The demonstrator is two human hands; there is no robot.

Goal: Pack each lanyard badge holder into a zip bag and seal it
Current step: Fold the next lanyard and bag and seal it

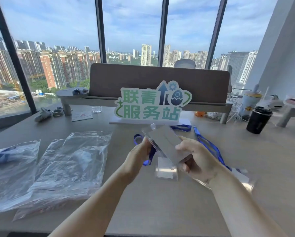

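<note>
A clear, flat plastic badge holder (165, 144) with a blue ribbon lanyard (151, 155) is held above the grey desk (143, 202), pinched by the left hand (140, 152) and right hand (197, 157). Packing seems not yet begun; next, an empty clear zip bag (71, 161) is likely needed.

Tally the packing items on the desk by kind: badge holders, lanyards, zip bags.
Clear badge holders: 2, one held by the left hand and right hand, one on the desk
Blue lanyards outside bags: 2
Zip bags: at least 3, one already filled, an overlapping stack, one under the right wrist
Total: at least 7
</note>
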